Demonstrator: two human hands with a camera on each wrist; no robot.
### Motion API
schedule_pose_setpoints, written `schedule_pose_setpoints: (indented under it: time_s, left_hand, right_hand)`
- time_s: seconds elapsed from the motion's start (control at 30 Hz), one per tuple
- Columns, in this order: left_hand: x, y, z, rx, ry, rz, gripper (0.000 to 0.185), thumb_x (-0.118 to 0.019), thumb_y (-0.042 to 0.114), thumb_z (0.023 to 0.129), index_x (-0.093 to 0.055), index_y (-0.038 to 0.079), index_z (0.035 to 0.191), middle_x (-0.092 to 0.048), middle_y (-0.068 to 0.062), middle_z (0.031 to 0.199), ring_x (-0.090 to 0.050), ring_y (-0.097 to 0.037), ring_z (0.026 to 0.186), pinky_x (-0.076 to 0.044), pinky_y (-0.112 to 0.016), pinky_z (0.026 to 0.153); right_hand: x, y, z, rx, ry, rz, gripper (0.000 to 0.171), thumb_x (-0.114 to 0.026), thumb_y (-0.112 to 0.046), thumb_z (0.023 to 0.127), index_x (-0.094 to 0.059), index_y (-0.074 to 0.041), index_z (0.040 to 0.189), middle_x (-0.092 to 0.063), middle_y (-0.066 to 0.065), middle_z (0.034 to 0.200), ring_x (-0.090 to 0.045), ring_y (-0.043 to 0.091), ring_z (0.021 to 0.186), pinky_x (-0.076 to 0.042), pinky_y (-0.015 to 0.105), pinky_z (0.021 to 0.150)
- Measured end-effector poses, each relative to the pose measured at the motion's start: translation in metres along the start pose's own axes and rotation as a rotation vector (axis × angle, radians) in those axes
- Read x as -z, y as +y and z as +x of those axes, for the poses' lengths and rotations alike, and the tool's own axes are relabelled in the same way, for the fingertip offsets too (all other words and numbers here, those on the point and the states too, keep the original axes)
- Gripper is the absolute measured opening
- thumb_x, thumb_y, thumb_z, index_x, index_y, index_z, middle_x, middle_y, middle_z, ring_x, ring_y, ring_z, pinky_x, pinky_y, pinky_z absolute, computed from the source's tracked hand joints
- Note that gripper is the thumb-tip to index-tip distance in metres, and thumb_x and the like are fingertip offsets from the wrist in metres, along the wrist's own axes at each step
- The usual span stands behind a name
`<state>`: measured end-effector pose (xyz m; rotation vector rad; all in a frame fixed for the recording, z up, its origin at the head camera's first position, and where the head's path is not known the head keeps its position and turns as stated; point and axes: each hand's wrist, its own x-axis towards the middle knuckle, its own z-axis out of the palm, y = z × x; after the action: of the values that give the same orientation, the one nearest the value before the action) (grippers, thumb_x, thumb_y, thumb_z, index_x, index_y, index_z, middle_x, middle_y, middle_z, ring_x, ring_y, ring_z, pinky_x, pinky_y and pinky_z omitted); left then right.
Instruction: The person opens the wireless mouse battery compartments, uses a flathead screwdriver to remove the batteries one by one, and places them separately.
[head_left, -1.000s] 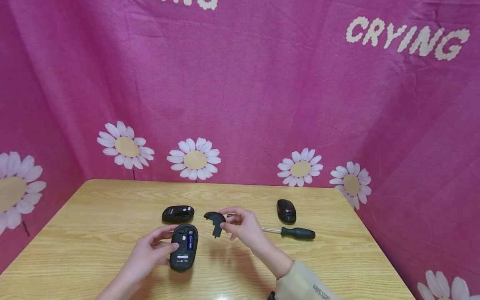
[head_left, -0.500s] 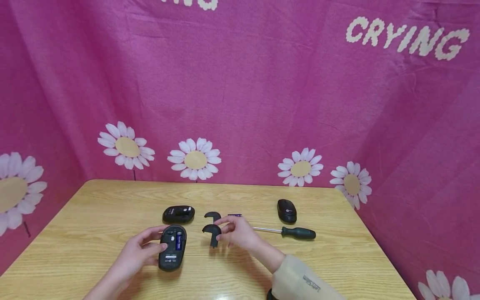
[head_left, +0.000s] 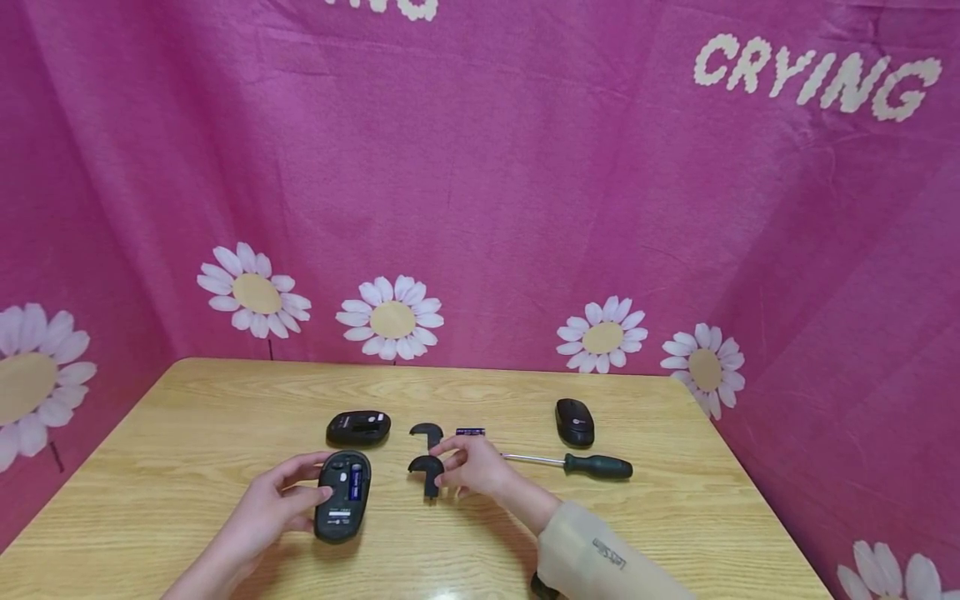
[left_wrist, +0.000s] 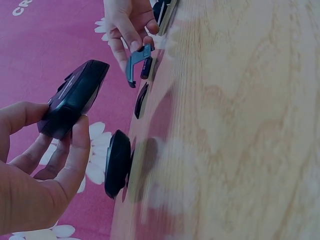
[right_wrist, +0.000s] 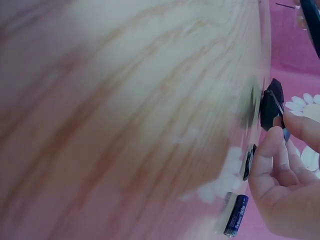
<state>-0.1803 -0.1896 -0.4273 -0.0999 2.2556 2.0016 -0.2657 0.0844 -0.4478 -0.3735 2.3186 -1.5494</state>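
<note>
1. Head view shows the left hand (head_left: 273, 504) gripping an upturned black computer mouse (head_left: 342, 496) just above the wooden table (head_left: 187, 433), thumb on its near side and fingers curled round the far side.
2. Its underside faces up with the battery bay uncovered; a blue battery (head_left: 356, 482) sits in the bay and a white label lies nearer the wrist.
3. In the left wrist view the same mouse (left_wrist: 75, 97) is tilted, clear of the table top, between thumb and fingertips of that hand (left_wrist: 37, 170).
4. The right hand (head_left: 468, 467) pinches a curved black battery cover (head_left: 427, 471) by its stem, between thumb and forefinger, just right of the held mouse and apart from it.
5. The left wrist view shows that cover (left_wrist: 136, 64) hanging from the fingertips (left_wrist: 134, 46) close over the table.
6. A second black cover (head_left: 427, 431) lies flat on the table just beyond the pinched one.
7. A loose blue battery (head_left: 470, 432) lies just right of that second cover; the right wrist view shows it (right_wrist: 236, 216) near the right hand (right_wrist: 287, 187).
8. Another upturned mouse (head_left: 358, 427) rests on the table behind the held one.
9. A third mouse (head_left: 574, 422), right way up, lies further right, and a screwdriver (head_left: 577, 464) with a dark green handle lies in front of it, its shaft pointing towards the right hand.
10. Pink cloth with white daisies (head_left: 392, 318) hangs behind the table.
</note>
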Motion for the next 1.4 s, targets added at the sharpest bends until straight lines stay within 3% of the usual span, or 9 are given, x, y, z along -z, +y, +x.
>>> schedule_pose_setpoints:
  time_s: [0.27, 0.8, 1.4]
  left_hand:
    - [-0.0002, 0.0011, -0.0013, 0.011, 0.000, 0.010, 0.055, -0.066, 0.005, 0.084, -0.046, 0.001, 0.136, -0.051, -0.022, 0.126, -0.063, -0.021, 0.090, -0.057, -0.038, 0.065]
    - [0.0015, 0.0017, -0.0037, 0.032, -0.011, 0.028, 0.055, -0.067, 0.006, 0.084, -0.046, 0.000, 0.134, -0.051, -0.023, 0.125, -0.063, -0.021, 0.091, -0.057, -0.039, 0.065]
    - [0.0019, 0.0022, -0.0026, 0.053, -0.025, 0.062, 0.054, -0.067, 0.010, 0.085, -0.047, 0.002, 0.135, -0.052, -0.021, 0.126, -0.062, -0.021, 0.093, -0.057, -0.040, 0.066]
  right_hand:
    - [-0.0019, 0.0084, 0.0041, -0.037, 0.009, -0.060, 0.033, -0.076, 0.006, 0.072, -0.067, -0.001, 0.104, -0.063, 0.003, 0.073, -0.053, 0.008, 0.051, -0.051, 0.025, 0.045]
    - [-0.0033, 0.0072, 0.0062, 0.022, -0.011, -0.230, 0.029, -0.077, 0.000, 0.073, -0.067, -0.002, 0.101, -0.059, 0.001, 0.071, -0.056, 0.009, 0.049, -0.053, 0.025, 0.045]
    - [-0.0006, 0.0101, 0.0093, -0.005, -0.031, -0.182, 0.027, -0.075, 0.003, 0.074, -0.066, 0.000, 0.100, -0.054, 0.001, 0.063, -0.055, 0.011, 0.048, -0.055, 0.029, 0.048]
